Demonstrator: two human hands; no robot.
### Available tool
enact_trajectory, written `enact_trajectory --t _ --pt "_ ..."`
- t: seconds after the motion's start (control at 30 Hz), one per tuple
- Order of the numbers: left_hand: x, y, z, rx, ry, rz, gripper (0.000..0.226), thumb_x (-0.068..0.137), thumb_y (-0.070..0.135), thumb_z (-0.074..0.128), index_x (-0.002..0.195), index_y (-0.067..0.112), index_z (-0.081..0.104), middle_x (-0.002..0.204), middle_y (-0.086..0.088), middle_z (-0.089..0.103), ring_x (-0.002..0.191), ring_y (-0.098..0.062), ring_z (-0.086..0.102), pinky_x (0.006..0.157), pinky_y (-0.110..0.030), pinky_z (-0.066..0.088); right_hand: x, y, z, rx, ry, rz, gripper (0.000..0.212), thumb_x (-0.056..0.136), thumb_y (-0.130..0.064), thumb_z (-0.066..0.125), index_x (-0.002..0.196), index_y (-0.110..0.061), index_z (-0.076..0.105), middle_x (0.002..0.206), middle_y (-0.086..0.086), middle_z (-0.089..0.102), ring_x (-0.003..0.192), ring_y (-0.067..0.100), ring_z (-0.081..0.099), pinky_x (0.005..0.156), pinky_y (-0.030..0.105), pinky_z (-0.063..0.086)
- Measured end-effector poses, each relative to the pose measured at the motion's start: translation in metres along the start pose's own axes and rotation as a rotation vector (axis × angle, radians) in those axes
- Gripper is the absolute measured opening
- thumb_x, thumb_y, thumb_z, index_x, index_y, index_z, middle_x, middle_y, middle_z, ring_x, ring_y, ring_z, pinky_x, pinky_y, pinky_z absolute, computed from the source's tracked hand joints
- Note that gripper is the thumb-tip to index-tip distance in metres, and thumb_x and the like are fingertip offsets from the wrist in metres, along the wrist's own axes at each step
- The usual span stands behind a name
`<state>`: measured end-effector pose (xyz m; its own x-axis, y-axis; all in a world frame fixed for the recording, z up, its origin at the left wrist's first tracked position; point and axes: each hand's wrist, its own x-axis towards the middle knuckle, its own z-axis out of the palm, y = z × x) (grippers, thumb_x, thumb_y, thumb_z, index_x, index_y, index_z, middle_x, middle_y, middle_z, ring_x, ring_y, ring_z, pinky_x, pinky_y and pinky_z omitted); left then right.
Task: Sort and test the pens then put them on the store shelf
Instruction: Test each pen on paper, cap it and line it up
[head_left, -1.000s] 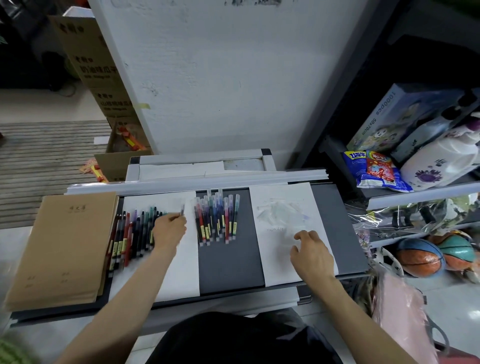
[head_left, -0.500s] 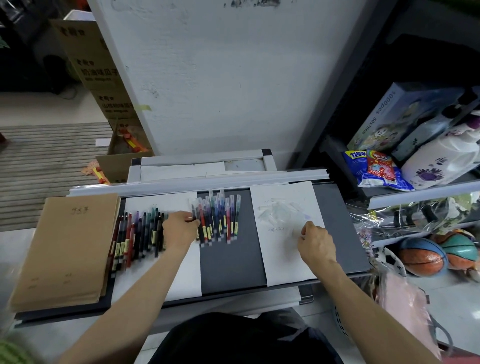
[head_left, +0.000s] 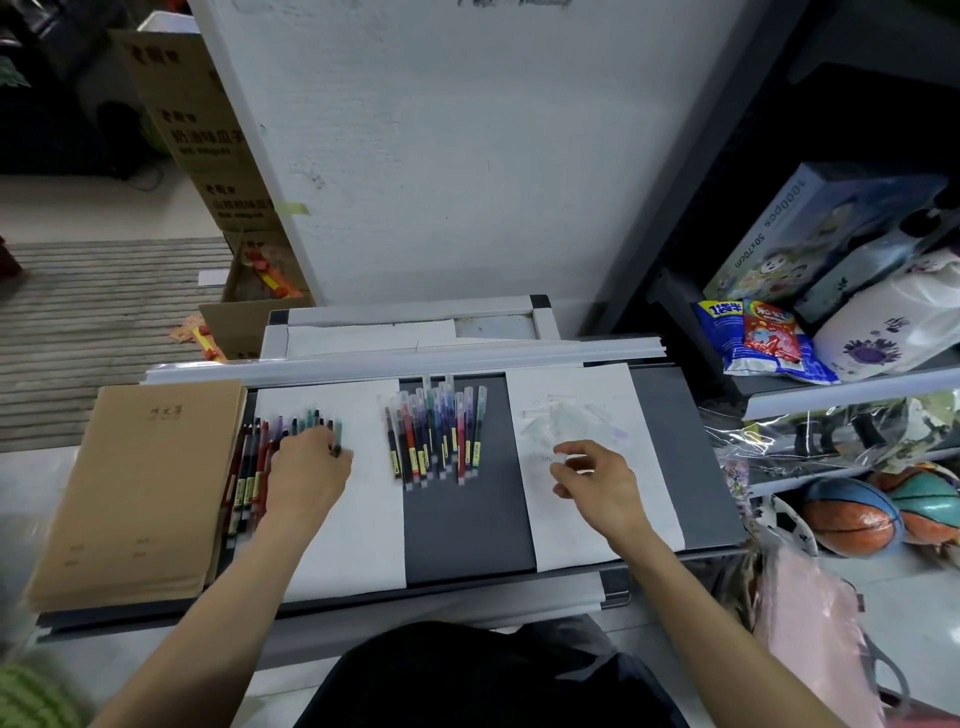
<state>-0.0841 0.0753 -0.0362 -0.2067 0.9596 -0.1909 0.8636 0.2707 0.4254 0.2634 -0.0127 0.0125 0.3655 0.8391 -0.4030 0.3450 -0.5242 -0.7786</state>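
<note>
Pens (head_left: 436, 441) lie in two lots on the dark counter (head_left: 467, 525). Farthest left is a stack of brown exercise books (head_left: 135, 488), whose cover characters are too faint for me to read. Just beside it an uncapped row (head_left: 249, 467) fans across the left paper sheet (head_left: 358, 535). The left hand (head_left: 306, 478) rests over that row, its fingers curled round the teal pen (head_left: 336, 439) at the right end. In the middle, on bare counter, the capped pens (head_left: 415, 447) lie side by side, each with a small yellow label I cannot make out. On the right paper sheet (head_left: 597, 540) a heap of clear caps (head_left: 563, 421) covers faint scribbles. The right hand (head_left: 597, 480) hovers in front of it, thumb and forefinger pinching what looks like one loose cap (head_left: 563, 460). No pen has reached the store shelf (head_left: 831, 395) at far right, where a puzzle box (head_left: 810, 234) reads "1000pcs 50x70cm". As I see it, the left wrist, lying so close over the bare-tipped row, could roll those pens together or smear ink on the sheet. The light caps might scatter off the counter edge if nudged. With the two lots near each other, a stray pen could also end up in the wrong one.
</note>
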Motion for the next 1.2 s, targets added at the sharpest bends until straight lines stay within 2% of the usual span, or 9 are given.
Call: enact_trajectory --t 0.17,0.27,0.4,0.57,0.67,0.77,0.93,1.07,1.2 --pt "0.005 0.004 0.003 0.176 -0.064 0.046 0.027 0.089 0.019 0.065 0.065 0.010 0.057 0.060 -0.006 0.062 0.054 -0.024 0.062 0.050 -0.035 0.054 -0.005 -0.010 0.013 0.262 -0.099 0.050 0.015 0.093 -0.012 0.073 0.106 -0.018 0.074 0.090 0.010 0.075 0.071 0.024 0.076 0.086 0.039 0.062" --pt "0.005 0.010 0.002 0.180 -0.116 0.025 0.020 0.083 0.010 0.063 0.065 0.005 0.059 0.060 -0.009 0.062 0.052 -0.027 0.062 0.046 -0.036 0.055 -0.012 -0.020 0.017 0.429 -0.172 0.080 0.017 0.092 -0.003 0.073 0.109 -0.007 0.071 0.087 0.017 0.073 0.070 0.024 0.070 0.079 0.033 0.061" --pt "-0.006 0.025 -0.007 0.133 -0.136 0.043 0.025 0.080 0.018 0.068 0.063 0.006 0.054 0.057 -0.007 0.060 0.051 -0.027 0.060 0.045 -0.028 0.046 -0.023 -0.034 0.017 0.689 -0.261 0.131 0.018 0.094 0.002 0.069 0.112 0.000 0.068 0.087 0.018 0.068 0.075 0.025 0.065 0.078 0.029 0.059" --pt "-0.045 0.061 -0.015 -0.086 -0.249 0.171 0.014 0.091 0.027 0.070 0.092 0.016 0.061 0.079 0.000 0.069 0.065 -0.018 0.064 0.062 -0.032 0.052 -0.033 -0.043 0.015 0.936 -0.312 0.222 0.017 0.096 -0.002 0.068 0.113 -0.002 0.070 0.089 0.016 0.068 0.075 0.022 0.065 0.075 0.023 0.061" --pt "-0.077 0.079 -0.015 -0.261 -0.357 0.239 0.008 0.097 0.027 0.061 0.090 0.022 0.060 0.075 0.002 0.067 0.064 -0.019 0.059 0.063 -0.035 0.048 -0.036 -0.043 0.016 0.991 -0.278 0.253 0.019 0.096 -0.004 0.069 0.115 -0.002 0.070 0.089 0.015 0.067 0.077 0.022 0.066 0.072 0.022 0.061" --pt "-0.104 0.087 -0.016 -0.400 -0.449 0.264 0.017 0.103 0.022 0.051 0.088 0.025 0.059 0.063 0.005 0.055 0.054 -0.014 0.042 0.055 -0.034 0.035 -0.039 -0.043 0.018 1.014 -0.225 0.258 0.024 0.096 -0.004 0.069 0.119 0.000 0.067 0.089 0.016 0.069 0.081 0.025 0.069 0.075 0.024 0.061" --pt "-0.129 0.096 -0.021 -0.633 -0.479 0.212 0.037 0.104 0.010 0.042 0.084 0.032 0.064 0.059 0.006 0.046 0.054 -0.015 0.035 0.052 -0.031 0.029 -0.051 -0.049 0.022 1.043 -0.246 0.220 0.019 0.099 -0.004 0.065 0.117 0.002 0.063 0.092 0.020 0.068 0.099 0.038 0.072 0.082 0.032 0.063" --pt "-0.134 0.101 -0.024 -0.659 -0.438 0.209 0.034 0.108 0.022 0.047 0.083 0.034 0.068 0.059 0.011 0.049 0.054 -0.011 0.039 0.054 -0.025 0.032 -0.062 -0.056 0.025 1.036 -0.303 0.191 0.013 0.100 -0.007 0.063 0.112 -0.003 0.065 0.094 0.018 0.071 0.098 0.035 0.074 0.085 0.038 0.063" --pt "-0.135 0.100 -0.027 -0.631 -0.434 0.265 0.028 0.108 0.027 0.048 0.090 0.031 0.070 0.059 0.007 0.045 0.055 -0.012 0.039 0.055 -0.031 0.032 -0.064 -0.062 0.027 1.000 -0.261 0.131 0.016 0.099 -0.009 0.065 0.114 -0.003 0.065 0.095 0.019 0.070 0.100 0.037 0.074 0.089 0.038 0.062"
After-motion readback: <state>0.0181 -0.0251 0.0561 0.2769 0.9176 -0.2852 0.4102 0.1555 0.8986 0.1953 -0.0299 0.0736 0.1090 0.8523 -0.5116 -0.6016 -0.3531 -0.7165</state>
